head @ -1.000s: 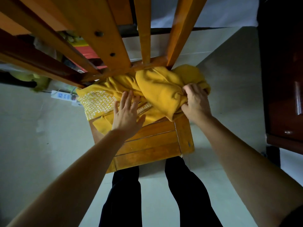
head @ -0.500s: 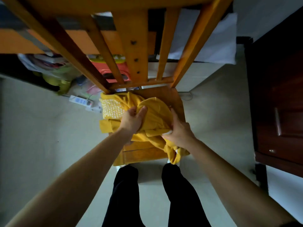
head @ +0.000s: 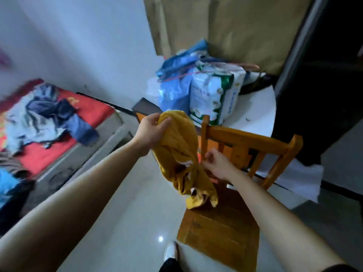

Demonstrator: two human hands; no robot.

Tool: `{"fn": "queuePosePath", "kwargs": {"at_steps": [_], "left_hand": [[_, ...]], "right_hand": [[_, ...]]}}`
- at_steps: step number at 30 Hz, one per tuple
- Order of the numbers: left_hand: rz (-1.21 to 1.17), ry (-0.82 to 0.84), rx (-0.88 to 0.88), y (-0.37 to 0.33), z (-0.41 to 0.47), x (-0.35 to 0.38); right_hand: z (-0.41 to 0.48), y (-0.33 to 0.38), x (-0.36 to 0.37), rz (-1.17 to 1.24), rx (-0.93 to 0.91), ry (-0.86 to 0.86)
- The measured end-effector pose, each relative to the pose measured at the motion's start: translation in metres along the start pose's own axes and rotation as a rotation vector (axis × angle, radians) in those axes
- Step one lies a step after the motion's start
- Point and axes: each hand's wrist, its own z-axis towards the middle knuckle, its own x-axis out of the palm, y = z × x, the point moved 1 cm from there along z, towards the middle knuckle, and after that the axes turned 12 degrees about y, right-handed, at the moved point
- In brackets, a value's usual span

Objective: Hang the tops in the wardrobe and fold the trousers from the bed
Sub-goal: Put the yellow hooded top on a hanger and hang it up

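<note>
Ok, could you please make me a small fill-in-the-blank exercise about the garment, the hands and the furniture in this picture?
1. The left hand grips the ____ garment at its top.
2. The right hand pinches it lower down, in front of a chair made of ____.
3. More clothes lie on a bed with a ____ cover.
Missing words: yellow; wood; red.

Bunched yellow top (head: 177, 146) held up in the air; more clothes heaped on the bed (head: 94, 109).
The mustard-coloured top hangs as a crumpled, twisted bundle. The left hand (head: 151, 128) grips its upper end and the right hand (head: 216, 163) pinches it lower down. On the bed's red cover lie a pale garment (head: 21, 122) and a dark blue garment (head: 78, 126), both blurred.
</note>
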Motion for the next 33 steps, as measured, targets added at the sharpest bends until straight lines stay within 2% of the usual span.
{"fn": "queuePosePath", "kwargs": {"at_steps": [4, 7, 9, 11, 14, 15, 17, 19, 20, 22, 28, 31, 33], "left_hand": [[-0.04, -0.262, 0.076, -0.039, -0.064, -0.079], [-0.1, -0.388, 0.103, -0.057, -0.114, -0.132], [-0.129, -0.437, 0.11, -0.062, -0.148, -0.166], [-0.052, -0.519, 0.128, -0.06, -0.181, -0.2], [0.185, -0.659, 0.103, -0.045, -0.233, -0.254], [0.213, -0.632, 0.056, -0.035, -0.251, -0.274], [0.217, -0.454, -0.092, -0.013, -0.285, -0.311], [0.343, -0.29, -0.275, 0.015, -0.315, -0.343], [0.448, -0.267, -0.335, 0.03, -0.328, -0.357], [0.577, -0.342, -0.372, 0.059, -0.35, -0.38], [0.239, -0.715, -0.369, 0.148, -0.433, -0.444], [-0.084, -0.941, -0.388, 0.188, -0.477, -0.469], [-0.211, -1.018, -0.473, 0.214, -0.503, -0.479]], "right_hand": [[-0.002, 0.105, 0.016, -0.111, -0.184, 0.155], [-0.007, 0.174, 0.051, -0.284, -0.301, 0.27], [-0.013, 0.212, 0.082, -0.298, -0.406, 0.321], [-0.022, 0.25, 0.11, -0.279, -0.53, 0.248], [-0.038, 0.309, 0.137, -0.205, -0.61, 0.017], [-0.043, 0.327, 0.144, -0.179, -0.622, -0.044], [-0.049, 0.362, 0.16, -0.172, -0.678, -0.114], [-0.057, 0.395, 0.182, -0.232, -0.728, -0.143], [-0.06, 0.411, 0.196, -0.251, -0.734, -0.146], [-0.063, 0.442, 0.23, -0.259, -0.741, -0.123], [-0.07, 0.52, 0.363, -0.241, -0.779, 0.043], [-0.081, 0.558, 0.433, -0.142, -0.779, 0.213], [-0.091, 0.581, 0.48, -0.038, -0.749, 0.329]]}}
